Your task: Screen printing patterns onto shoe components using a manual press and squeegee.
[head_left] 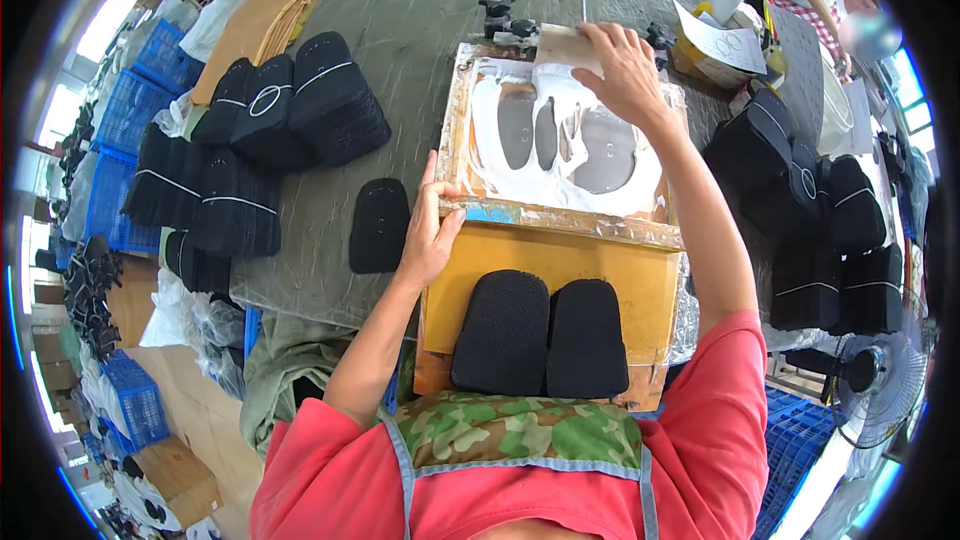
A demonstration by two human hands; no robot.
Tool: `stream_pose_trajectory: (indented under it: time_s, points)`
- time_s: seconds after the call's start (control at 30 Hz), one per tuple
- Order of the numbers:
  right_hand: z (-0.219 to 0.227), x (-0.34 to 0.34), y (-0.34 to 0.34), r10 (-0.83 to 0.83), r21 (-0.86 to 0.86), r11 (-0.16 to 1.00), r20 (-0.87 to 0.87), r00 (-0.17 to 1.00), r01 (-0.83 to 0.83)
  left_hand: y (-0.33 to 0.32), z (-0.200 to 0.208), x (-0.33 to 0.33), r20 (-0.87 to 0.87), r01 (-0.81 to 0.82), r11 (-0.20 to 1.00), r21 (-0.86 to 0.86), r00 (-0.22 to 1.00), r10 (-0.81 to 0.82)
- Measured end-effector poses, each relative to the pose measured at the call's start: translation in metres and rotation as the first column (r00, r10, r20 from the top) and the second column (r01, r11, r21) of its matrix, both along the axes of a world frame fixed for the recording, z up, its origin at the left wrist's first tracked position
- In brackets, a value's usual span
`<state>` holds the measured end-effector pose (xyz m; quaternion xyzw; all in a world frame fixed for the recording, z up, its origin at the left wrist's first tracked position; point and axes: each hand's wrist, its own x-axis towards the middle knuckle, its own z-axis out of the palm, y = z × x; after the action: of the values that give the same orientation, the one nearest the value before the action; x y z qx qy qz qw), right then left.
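A wooden screen printing frame (570, 216) lies in front of me, its mesh smeared with white ink (485, 125) around dark, rounded stencil shapes. My left hand (432, 230) grips the frame's near left corner, one finger stretched along its side. At the frame's far side, my right hand (625, 70) is closed on a pale, flat squeegee (568, 48), which stands in the white ink. Close to me, two black rounded fabric pieces (500, 330) lie side by side on a yellow board (450, 280). Another black piece (380, 225) lies on the table left of my left hand.
Tied stacks of black pieces (335, 90) stand at left, with more stacks (800, 180) at right. Clamps with black knobs (497, 8) sit behind the frame. Brown sheets (270, 15) lie far left. A fan (880, 380) stands at right; another person (825, 10) is at far right.
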<state>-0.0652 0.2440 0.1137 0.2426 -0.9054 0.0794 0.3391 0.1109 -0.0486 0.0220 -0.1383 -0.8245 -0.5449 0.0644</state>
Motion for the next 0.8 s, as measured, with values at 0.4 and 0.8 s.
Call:
stream_pose_trajectory:
  time_s: [0.4,0.8]
  points:
    - [0.004,0.066,-0.054,0.160,-0.133,0.986,0.522,0.838,-0.105,-0.008,-0.004,0.005,-0.046,-0.016,1.000,-0.019,0.999,0.015]
    - [0.000,0.121,-0.037,0.354,-0.192,0.935,0.476,0.805,-0.297,-0.014,-0.006,0.009,-0.048,-0.057,0.998,-0.001,0.997,0.057]
